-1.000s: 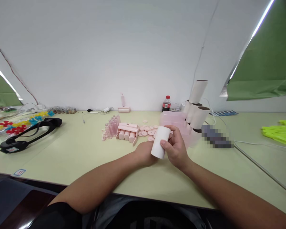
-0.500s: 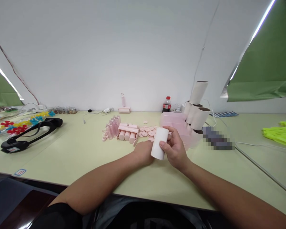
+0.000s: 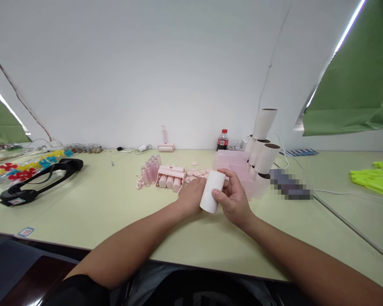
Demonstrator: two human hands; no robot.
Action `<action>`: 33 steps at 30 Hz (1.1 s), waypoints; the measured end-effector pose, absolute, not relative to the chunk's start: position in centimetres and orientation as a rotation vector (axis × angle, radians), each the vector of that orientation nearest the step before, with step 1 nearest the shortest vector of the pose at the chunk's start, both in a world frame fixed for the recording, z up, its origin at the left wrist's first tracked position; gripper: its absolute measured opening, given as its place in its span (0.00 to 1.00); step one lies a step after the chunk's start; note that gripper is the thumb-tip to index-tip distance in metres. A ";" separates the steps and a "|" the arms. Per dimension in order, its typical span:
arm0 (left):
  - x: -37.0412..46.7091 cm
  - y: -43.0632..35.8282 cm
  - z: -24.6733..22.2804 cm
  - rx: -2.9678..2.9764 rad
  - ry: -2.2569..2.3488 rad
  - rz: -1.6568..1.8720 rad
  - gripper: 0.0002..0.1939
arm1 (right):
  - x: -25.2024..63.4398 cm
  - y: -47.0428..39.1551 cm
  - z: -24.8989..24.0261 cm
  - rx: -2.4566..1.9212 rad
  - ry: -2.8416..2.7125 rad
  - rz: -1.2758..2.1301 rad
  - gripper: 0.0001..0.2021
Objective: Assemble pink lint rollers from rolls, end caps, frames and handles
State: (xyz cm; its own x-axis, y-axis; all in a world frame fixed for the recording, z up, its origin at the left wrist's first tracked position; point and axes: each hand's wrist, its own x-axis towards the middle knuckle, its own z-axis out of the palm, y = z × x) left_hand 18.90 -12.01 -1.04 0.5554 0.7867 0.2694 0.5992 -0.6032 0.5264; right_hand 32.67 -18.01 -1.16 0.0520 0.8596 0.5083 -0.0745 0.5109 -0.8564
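My right hand (image 3: 235, 199) grips a white lint roller refill (image 3: 212, 192), thumb on its near face and fingers round its top and far side. The roll is tilted, its upper end leaning right. Just left of it, my left hand (image 3: 191, 197) is low over the table, back of the hand up. Its fingertips are hidden behind the roll, so I cannot tell what they hold. Beyond the left hand lie many flat pink discs (image 3: 196, 173), partly covered. Left of these sits a pink roller frame (image 3: 171, 172) with pink cylinders (image 3: 170, 182) in front.
Clear pink handles (image 3: 150, 170) stand farther left. White rolls (image 3: 266, 158) are stacked beside a translucent pink box (image 3: 231, 159) at right. A cola bottle (image 3: 222, 140) and an assembled lint roller (image 3: 166, 147) stand by the wall. A black headset (image 3: 40, 185) lies left.
My left hand has shifted slightly up and its back shows more from above. The right hand keeps its grip on the roll, which has moved slightly left.
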 end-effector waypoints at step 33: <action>19.1 -11.7 0.1 1.378 0.954 0.977 0.15 | 33.1 -18.2 -0.1 -0.762 -1.274 0.647 0.24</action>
State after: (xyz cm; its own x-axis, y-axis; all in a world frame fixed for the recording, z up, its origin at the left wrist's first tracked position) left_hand 19.14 -11.69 0.09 0.3256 0.9451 0.0284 0.0060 -0.0321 0.9995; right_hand 33.07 -18.23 -0.14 0.1840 0.7872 0.5887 -0.0105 0.6004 -0.7996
